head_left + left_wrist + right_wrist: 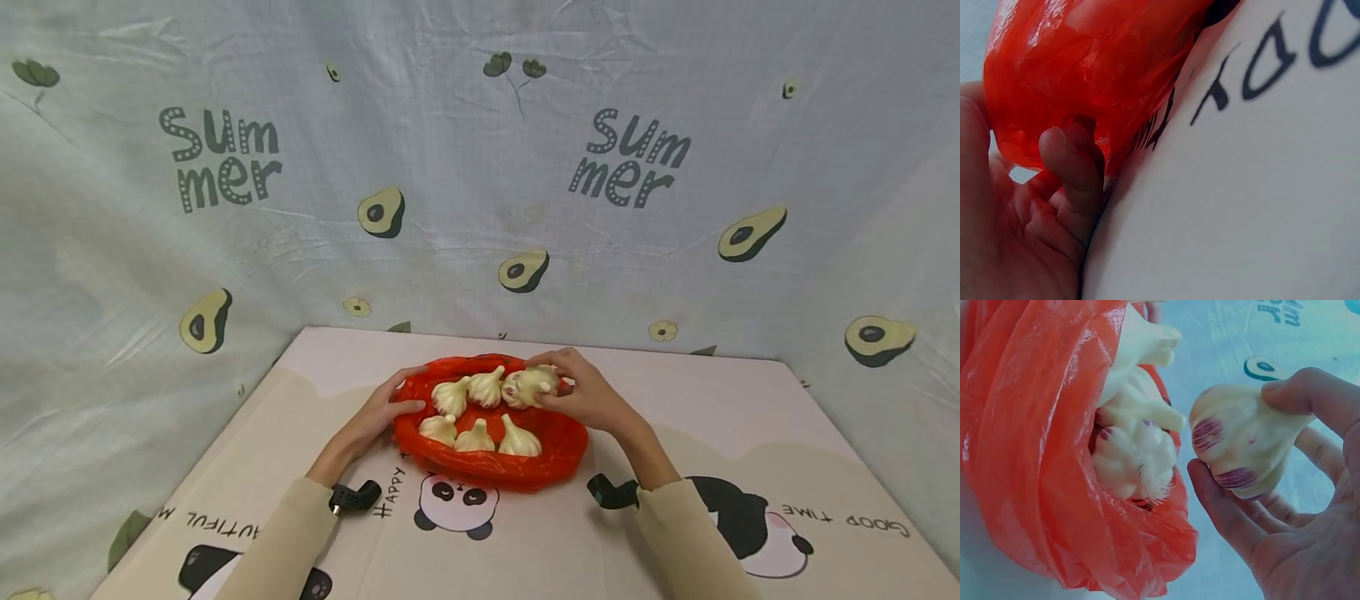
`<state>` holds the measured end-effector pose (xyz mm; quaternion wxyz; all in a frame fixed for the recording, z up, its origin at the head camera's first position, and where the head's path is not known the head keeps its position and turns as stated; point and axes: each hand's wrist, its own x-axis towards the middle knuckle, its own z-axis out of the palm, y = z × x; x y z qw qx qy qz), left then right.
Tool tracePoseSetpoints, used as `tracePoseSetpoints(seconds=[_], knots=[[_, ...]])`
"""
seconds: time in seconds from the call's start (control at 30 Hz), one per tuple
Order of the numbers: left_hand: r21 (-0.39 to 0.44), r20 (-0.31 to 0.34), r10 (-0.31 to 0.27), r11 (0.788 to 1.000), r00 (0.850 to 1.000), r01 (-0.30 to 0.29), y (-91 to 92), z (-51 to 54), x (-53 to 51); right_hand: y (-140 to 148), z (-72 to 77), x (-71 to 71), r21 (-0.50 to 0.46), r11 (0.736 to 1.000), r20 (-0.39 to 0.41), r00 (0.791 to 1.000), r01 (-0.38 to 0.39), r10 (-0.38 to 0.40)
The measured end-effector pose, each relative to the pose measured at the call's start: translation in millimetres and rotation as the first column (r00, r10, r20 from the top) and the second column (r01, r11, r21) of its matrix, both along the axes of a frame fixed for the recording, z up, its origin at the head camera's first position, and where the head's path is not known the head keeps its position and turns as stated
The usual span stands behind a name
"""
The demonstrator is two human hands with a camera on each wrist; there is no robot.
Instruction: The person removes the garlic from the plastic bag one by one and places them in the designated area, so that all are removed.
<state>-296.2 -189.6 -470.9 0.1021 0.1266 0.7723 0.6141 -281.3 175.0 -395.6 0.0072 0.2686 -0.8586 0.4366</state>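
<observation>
Plain beige fabric sleeves (281,542) end near the wrists, where small black, curved, blunt-ended camera units (613,492) sit on thin dark bands (638,497) (a matching pair, apparently).

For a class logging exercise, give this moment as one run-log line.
left hand: holds red bag | right hand: holds garlic bulb | bag: open, other bulbs inside

Red bag (1097,56) partly outside left wrist view

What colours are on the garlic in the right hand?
The garlic is cream with purple patches, clearest in the right wrist view.
</observation>
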Motion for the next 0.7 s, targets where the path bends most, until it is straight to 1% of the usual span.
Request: tracePoseSetpoints(seconds=[0.2,0.3,0.4,0.5,0.7], knots=[[0.008,0.006,-0.007,1.0,1.0,0.007,1.1,-0.6,-1.4,4.2,3.3,1.0,-0.023,0.999,0.026,0.999,0.027,-0.027],[0.019,0.007,0.004,1.0,1.0,-0.004,1.5,0.3,-0.9,6.6,4.6,1.0,-0.051,0.999,0.05,0.999,0.018,-0.016],[0.021,-0.003,-0.011,1.0,1.0,0.011,1.8,0.3,-0.3,9.6,5.8,0.1,-0.061,0.998,0.066,0.998,0.015,-0.011],[0.026,0.001,-0.017,0.999,1.0,0.017,1.4,-0.6,0.4,11.6,8.1,-1.6,-0.051,0.999,0.069,0.997,0.02,-0.017],[0.015,-0.006,-0.001,1.0,1.0,0.001,-1.5,-2.0,1.1,16.8,15.5,-5.4,-0.018,0.999,0.054,0.998,0.037,-0.036]])
